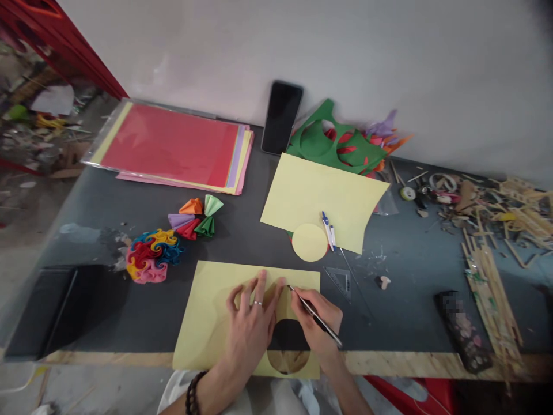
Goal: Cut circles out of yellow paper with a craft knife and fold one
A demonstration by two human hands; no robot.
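A pale yellow sheet (203, 311) lies at the table's front edge, with a round hole cut near its lower right. My left hand (253, 320) rests on it with fingers spread, pressing it down. Beside it, my right hand (317, 320) grips a slim black-and-silver pen (320, 321), its tip at the paper by my left index fingertip. Just behind the sheet is a yellow paper circle (310, 242). A blue-and-white compass (329, 230) lies on a second yellow sheet (319, 193). A clear set square (340, 282) sits right of my right hand.
Rolled paper pieces (155, 256) and folded paper cones (194, 219) lie left. Behind them is a packet of coloured sheets (173, 144). A phone (281, 118) leans on the wall near green cut scraps (324, 141). Right are a dark case (462, 331) and wooden sticks (492, 300).
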